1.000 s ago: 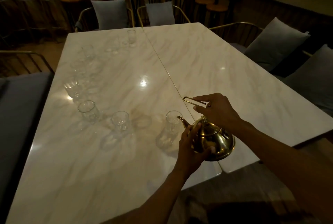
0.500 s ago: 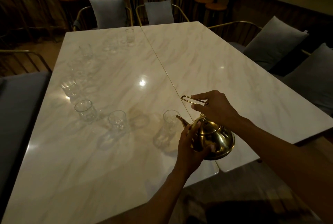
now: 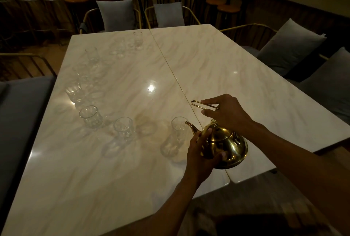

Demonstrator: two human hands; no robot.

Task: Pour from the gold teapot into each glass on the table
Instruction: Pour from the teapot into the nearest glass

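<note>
Right hand [image 3: 227,112] grips gold teapot [image 3: 225,144] handle, left hand [image 3: 200,152] cups its body. Spout over nearest glass [image 3: 177,135]. Likely first pour; other glasses beyond it look empty.

The right hand [image 3: 226,113] reaches in from the lower right on a bare forearm, its fingers and thumb curled round the wire handle [image 3: 203,105] of the gold teapot [image 3: 224,143]. The left hand [image 3: 201,155] comes up from below on a bare forearm and cups the pot's near side, fingers spread on the body and thumb low on it.
</note>
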